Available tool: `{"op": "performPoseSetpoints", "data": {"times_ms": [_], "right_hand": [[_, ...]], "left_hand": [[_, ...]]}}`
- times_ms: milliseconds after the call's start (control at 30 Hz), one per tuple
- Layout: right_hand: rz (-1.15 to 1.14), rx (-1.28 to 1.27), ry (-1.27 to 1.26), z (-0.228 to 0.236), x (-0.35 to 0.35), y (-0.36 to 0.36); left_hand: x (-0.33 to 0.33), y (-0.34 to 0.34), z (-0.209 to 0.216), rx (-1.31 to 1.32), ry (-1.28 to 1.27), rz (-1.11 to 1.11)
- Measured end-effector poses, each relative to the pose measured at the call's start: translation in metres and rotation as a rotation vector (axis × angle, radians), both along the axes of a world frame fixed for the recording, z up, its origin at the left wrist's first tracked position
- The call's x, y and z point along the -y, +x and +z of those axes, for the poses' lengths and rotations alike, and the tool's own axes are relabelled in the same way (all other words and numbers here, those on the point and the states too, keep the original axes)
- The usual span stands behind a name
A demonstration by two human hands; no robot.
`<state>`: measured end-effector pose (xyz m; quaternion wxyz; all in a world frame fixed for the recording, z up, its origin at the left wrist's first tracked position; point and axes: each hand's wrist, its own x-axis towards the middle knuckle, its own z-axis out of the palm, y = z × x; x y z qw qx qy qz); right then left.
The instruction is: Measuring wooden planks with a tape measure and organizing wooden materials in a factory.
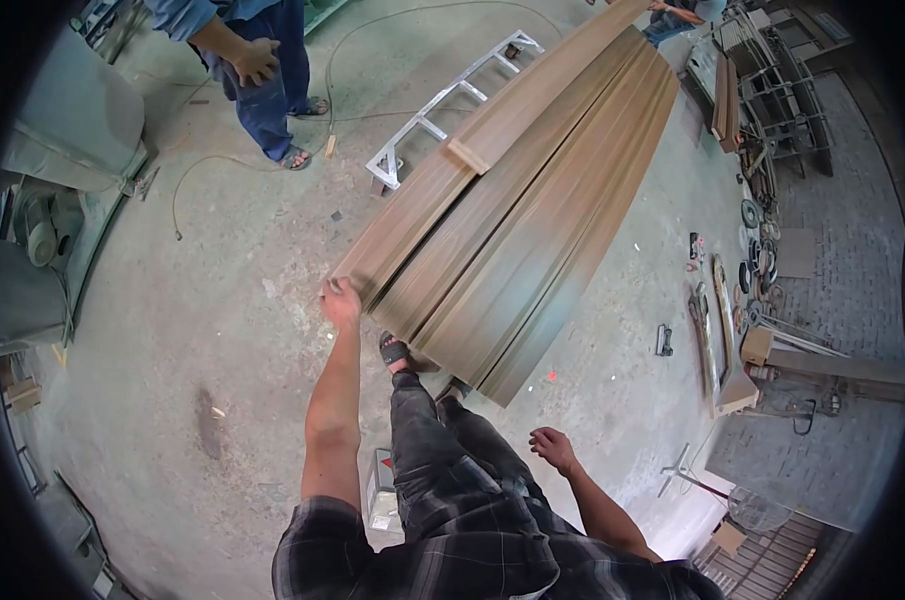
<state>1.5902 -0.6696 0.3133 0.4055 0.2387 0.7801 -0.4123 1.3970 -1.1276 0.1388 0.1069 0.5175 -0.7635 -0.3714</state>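
Several long brown wood-grain panels [514,245] lie side by side, stretching away from my feet toward the far right. At the near left corner, my left hand [342,301] is closed on the end of the leftmost panel [401,230]; part of its fingers is hidden. A further wood-grain board [533,105] rests on top toward the far end, its near end lying over the stack. My right hand [553,449] hangs in the air by my right leg, holding nothing, fingers loosely bent and a little apart. What supports the panels underneath is hidden.
A person in blue [263,80] stands at the far left, gloved hand lowered. Another person [678,18] is at the panels' far end. Beyond the stack lies a white metal frame [433,126]. A stapler-like tool [665,340] and long strips [706,335] lie right; a box [384,495] stands by my leg.
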Motion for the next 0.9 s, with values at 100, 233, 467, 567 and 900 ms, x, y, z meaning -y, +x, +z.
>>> {"op": "performPoseSetpoints", "data": {"times_ms": [100,233,467,567,900], "right_hand": [[-0.123,0.069,0.034,0.002,0.0,0.006],[-0.088,0.086,-0.021,-0.005,0.018,-0.001],[0.218,-0.232,-0.278,-0.076,0.066,-0.072],[0.495,-0.331,-0.094,-0.101,0.101,-0.126],[-0.456,-0.12,-0.414,-0.137,0.306,-0.2]], "left_hand": [[-0.003,-0.016,0.004,0.084,0.021,0.046],[0.004,-0.015,-0.006,0.058,0.118,0.287],[0.063,0.026,0.001,-0.056,0.765,0.248],[0.085,0.023,0.018,-0.009,0.503,-0.099],[0.118,-0.062,0.022,0.245,0.812,-0.931]]}}
